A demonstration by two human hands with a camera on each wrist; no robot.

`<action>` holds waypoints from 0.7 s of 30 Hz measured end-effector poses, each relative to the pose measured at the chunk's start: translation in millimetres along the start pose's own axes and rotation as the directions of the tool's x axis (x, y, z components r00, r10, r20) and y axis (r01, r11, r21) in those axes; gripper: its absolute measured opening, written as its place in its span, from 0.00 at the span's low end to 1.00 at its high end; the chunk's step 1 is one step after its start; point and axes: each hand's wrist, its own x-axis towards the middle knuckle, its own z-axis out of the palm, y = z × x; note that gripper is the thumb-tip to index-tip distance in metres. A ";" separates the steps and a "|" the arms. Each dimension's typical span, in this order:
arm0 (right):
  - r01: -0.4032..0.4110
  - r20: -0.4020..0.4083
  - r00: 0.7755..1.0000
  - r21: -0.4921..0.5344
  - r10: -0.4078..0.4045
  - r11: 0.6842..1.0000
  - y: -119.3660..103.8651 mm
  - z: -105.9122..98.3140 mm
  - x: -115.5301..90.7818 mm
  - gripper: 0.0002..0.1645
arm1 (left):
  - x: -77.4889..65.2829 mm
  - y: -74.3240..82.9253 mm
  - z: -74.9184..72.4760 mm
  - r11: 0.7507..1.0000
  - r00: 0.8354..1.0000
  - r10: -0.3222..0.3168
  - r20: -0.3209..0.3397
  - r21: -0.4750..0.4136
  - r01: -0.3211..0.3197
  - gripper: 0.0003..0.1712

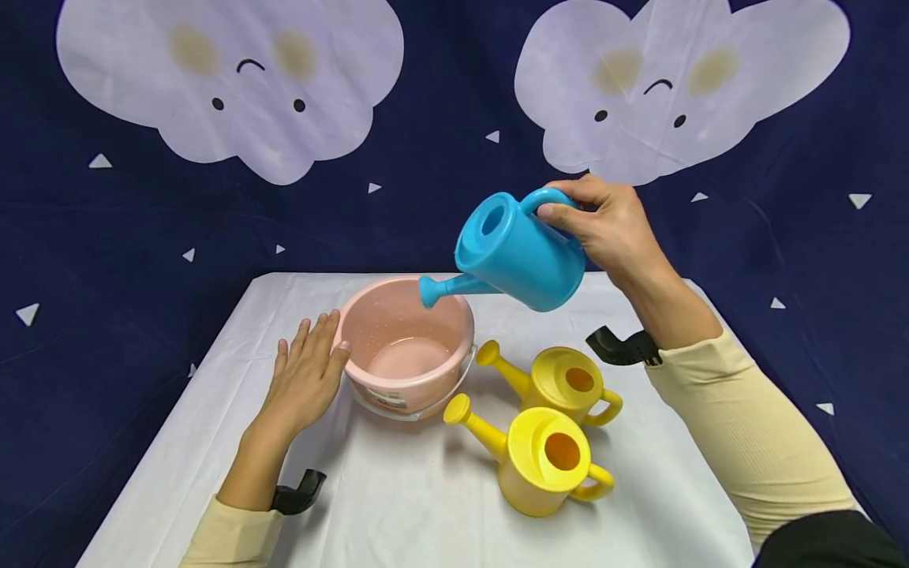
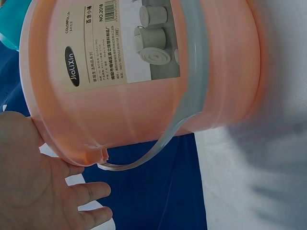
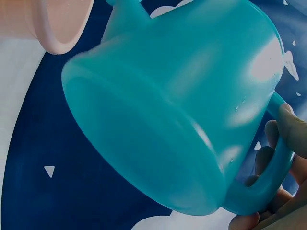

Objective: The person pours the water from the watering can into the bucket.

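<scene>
My right hand (image 1: 604, 225) grips the handle of a blue watering can (image 1: 529, 256), holding it up and tilted to the left. The can's spout head (image 1: 430, 291) hangs over the opening of a pink bucket (image 1: 454, 371), which has some clear water (image 1: 409, 357) at its bottom. In the right wrist view, fingers (image 3: 292, 129) curl round the can's handle, and a few drops show on its side. My left hand (image 1: 305, 375) rests against the bucket's left rim with fingers straight; the left wrist view shows the fingers (image 2: 91, 193) extended beside the rim.
Two yellow watering cans, a nearer one (image 1: 529, 465) and a farther one (image 1: 561, 379), stand right of the bucket, spouts toward it. The bucket's pale handle (image 2: 194, 72) hangs down its front by a label (image 2: 108, 43). A white cloth (image 1: 398, 505) covers the table; a dark blue cloud-print backdrop (image 1: 454, 142) stands behind.
</scene>
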 end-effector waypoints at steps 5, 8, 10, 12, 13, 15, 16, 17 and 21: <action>-0.024 -0.030 0.999 0.037 0.025 0.999 5.5 -2.5 0.1 0.21 | 0.2 0.4 -0.2 1.000 1.000 0.001 0.000 -0.001 -0.001 0.36; -0.053 -0.042 0.998 0.043 0.054 0.998 8.3 -3.8 0.1 0.22 | 0.4 0.0 -0.2 1.000 1.000 -0.002 0.000 -0.003 0.002 0.36; -0.063 -0.043 0.997 0.045 0.065 0.997 9.8 -4.3 -0.2 0.22 | 0.4 0.1 0.0 1.000 1.000 -0.002 0.000 -0.004 0.002 0.36; -0.074 -0.043 0.996 0.050 0.077 0.996 11.4 -4.5 -0.5 0.22 | 0.5 -0.1 0.5 1.000 1.000 0.000 -0.002 -0.003 0.000 0.36; -0.079 -0.043 0.996 0.058 0.081 0.995 12.3 -4.7 -0.9 0.22 | 0.5 -0.2 0.6 1.000 1.000 0.001 -0.002 -0.004 -0.001 0.36; -0.086 -0.047 0.995 0.068 0.089 0.994 14.1 -5.2 -1.8 0.22 | 0.6 -0.5 1.1 1.000 1.000 0.001 -0.003 -0.004 -0.001 0.36; -0.089 -0.050 0.994 0.073 0.093 0.993 15.3 -5.6 -2.3 0.22 | 0.6 -0.6 1.2 1.000 1.000 0.000 -0.002 -0.004 0.000 0.36; -0.093 -0.055 0.994 0.081 0.098 0.992 16.5 -6.0 -2.8 0.23 | 0.4 -0.7 1.2 1.000 1.000 0.000 -0.001 -0.004 0.000 0.36; -0.097 -0.079 0.991 0.120 0.107 0.988 21.5 -8.7 -4.7 0.22 | 0.1 0.2 0.0 1.000 1.000 0.000 0.000 -0.006 0.000 0.36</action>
